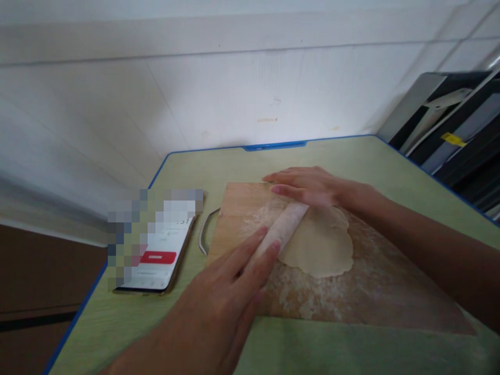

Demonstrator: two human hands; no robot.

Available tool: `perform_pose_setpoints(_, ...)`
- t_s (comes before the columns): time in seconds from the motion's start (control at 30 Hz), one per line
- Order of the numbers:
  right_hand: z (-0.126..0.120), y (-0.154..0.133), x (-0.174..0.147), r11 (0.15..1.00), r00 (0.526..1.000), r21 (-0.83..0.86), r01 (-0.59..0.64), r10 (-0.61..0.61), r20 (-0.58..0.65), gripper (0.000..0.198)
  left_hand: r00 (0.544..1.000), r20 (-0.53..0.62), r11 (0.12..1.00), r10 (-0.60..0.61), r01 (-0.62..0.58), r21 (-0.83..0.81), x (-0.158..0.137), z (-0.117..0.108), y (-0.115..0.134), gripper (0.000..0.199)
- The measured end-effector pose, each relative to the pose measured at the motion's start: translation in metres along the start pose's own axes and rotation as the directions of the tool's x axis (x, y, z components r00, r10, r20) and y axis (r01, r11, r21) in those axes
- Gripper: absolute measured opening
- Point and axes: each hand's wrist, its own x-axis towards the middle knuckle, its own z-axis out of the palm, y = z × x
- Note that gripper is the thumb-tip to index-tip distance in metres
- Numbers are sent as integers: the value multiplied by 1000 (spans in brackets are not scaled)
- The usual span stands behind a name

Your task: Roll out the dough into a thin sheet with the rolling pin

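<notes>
A floured rolling pin (284,226) lies at a slant over the left part of a flat, uneven round of dough (320,250). My left hand (242,276) is closed around its near end, with the thumb and fingers along either side. Over the far end lies my right hand (308,185), its fingers extended to the left and its palm covering the tip of the pin. Beneath the dough is a wooden cutting board (238,203) dusted with flour. Part of the dough's far edge is hidden by my right hand and wrist.
A phone (156,260) with a lit, partly blurred screen lies left of the board, near the board's metal handle (202,234). The green table (195,166) has a blue rim and stands against a white wall (234,94). Dark flat items (461,120) lean at the right.
</notes>
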Motion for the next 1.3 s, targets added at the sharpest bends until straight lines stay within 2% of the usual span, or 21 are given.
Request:
perform_pose_setpoints(0.17, 8, 8, 22, 1000, 1000, -12, 16, -16, -5, 62, 1000, -8, 999, -28, 27, -28, -4, -3, -9, 55)
perform_pose_setpoints(0.33, 15, 11, 47, 999, 999, -38, 36, -37, -34, 48, 989, 55, 987, -138, 142, -72, -12, -1, -19, 51)
perform_pose_setpoints(0.43, 18, 9, 55, 997, 994, -50, -54, 49, -99, 50, 986, 60, 976, -157, 164, -144, -14, 2, -20, 53)
perform_pose_setpoints(0.57, 22, 8, 55, 983, 974, -54, -176, 166, -156, 52, 991, 21, 973, -132, 134, -188, -17, 8, -19, 52)
perform_pose_setpoints(0.67, 21, 8, 46, 978, 969, -56, -200, 189, -161, 47, 991, 16, 972, -133, 134, -195, -16, 9, -17, 50)
perform_pose_setpoints(0.77, 17, 8, 29, 981, 971, -59, -187, 176, -161, 43, 993, 64, 971, -102, 113, -210, -12, 8, -14, 52)
perform_pose_setpoints(0.97, 9, 6, -21, 988, 967, -84, -130, 108, -230, 52, 987, 131, 965, 90, -54, -257, -7, 6, -1, 67)
perform_pose_setpoints(1.1, 1, 3, -52, 995, 954, -77, -69, 44, -297, 55, 962, 176, 963, 206, -168, -212, -6, 2, 6, 62)
perform_pose_setpoints(1.2, -5, -1, -61, 992, 947, -109, -59, 21, -321, 54, 946, 210, 962, 246, -212, -173, -4, 0, 9, 61)
perform_pose_setpoints(1.3, -7, -7, -51, 984, 960, -149, -93, 48, -277, 53, 943, 214, 963, 257, -231, -139, -2, -2, 10, 59)
